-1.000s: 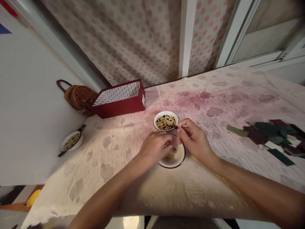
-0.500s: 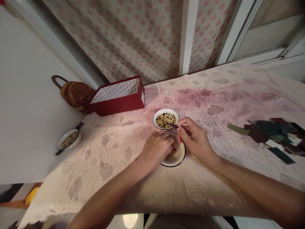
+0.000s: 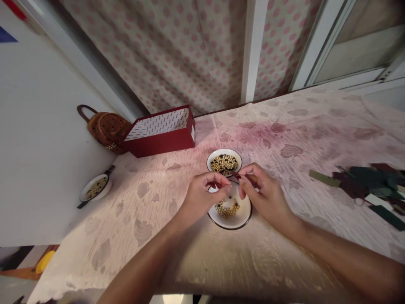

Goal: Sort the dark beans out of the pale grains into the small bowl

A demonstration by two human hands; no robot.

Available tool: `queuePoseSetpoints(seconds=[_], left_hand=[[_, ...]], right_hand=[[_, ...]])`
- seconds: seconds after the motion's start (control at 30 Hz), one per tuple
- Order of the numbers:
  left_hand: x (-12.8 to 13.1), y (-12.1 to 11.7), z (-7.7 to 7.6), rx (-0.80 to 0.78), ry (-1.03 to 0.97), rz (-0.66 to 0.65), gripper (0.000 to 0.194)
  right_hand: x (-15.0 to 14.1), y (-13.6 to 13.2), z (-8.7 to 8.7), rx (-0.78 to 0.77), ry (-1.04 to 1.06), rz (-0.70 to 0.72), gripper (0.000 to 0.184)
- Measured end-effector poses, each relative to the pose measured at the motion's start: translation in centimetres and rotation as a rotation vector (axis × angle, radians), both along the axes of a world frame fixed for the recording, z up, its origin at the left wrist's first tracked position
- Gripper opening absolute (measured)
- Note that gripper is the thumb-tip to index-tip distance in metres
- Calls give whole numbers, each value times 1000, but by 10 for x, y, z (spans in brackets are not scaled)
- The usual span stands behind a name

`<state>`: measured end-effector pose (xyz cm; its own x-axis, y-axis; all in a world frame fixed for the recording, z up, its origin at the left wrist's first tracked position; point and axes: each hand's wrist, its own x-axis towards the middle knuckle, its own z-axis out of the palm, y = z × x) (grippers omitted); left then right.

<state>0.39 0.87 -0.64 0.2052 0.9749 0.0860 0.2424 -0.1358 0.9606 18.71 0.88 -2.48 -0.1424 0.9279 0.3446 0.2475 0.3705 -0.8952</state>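
My right hand (image 3: 264, 190) is closed in a pinch on a small dark red strip (image 3: 234, 173), held over the gap between two bowls. My left hand (image 3: 204, 194) hovers above the nearer white bowl (image 3: 243, 217), thumb and fingertips drawn together; anything between them is too small to make out. In that bowl lies a cluster of yellowish round beads (image 3: 228, 212) with a few dark ones. The farther white bowl (image 3: 239, 157) is filled with yellow and black beads (image 3: 223, 163). My fingers partly cover the nearer bowl's far rim.
A red open box (image 3: 164, 141) stands at the back left beside a brown bag (image 3: 109, 128). Farther left is a small handled pan (image 3: 101, 191) holding similar bead-like pieces. Dark green and maroon flat pieces (image 3: 367, 185) lie heaped at the right on the patterned tablecloth (image 3: 142, 232).
My left hand has lifted from inside the nearer bowl, uncovering the beads there. My right hand keeps its pinch on the strip. The whole view has shifted slightly.
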Motion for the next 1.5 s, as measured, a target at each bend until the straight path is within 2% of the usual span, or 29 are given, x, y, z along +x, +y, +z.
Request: queuePoseSetpoints(seconds=[0.1, 0.2, 0.67, 0.93, 1.07, 1.2, 1.27, 1.37, 1.43, 1.5], left_hand=[[-1, 1, 1, -151, -202, 33, 20], [0, 2, 3, -200, -268, 42, 24], [1, 1, 3, -192, -286, 64, 22], [0, 4, -2, -190, -289, 112, 22], [-3, 18, -2, -92, -162, 141, 18], [-5, 40, -5, 120, 71, 205, 8], [-6, 45, -5, 193, 199, 196, 7], [-11, 36, 1, 264, 365, 146, 5], [-17, 22, 7, 312, 481, 127, 2], [-24, 6, 13, 303, 578, 124, 8]], right_hand=[[0, -5, -1, 30, -5, 39, 3], [0, -8, -2, 23, 4, 74, 2], [-1, -8, -2, 45, -40, 105, 2], [-1, -8, -1, 32, -52, 88, 2], [0, -6, -3, 11, -57, 59, 3], [-1, -3, -4, 5, -44, 26, 4], [-1, -2, -3, 4, -31, 17, 5], [-1, -1, -1, -4, -23, 13, 5], [0, 0, 0, -5, -12, 10, 5], [0, 0, 0, -4, -1, 3, 5]])
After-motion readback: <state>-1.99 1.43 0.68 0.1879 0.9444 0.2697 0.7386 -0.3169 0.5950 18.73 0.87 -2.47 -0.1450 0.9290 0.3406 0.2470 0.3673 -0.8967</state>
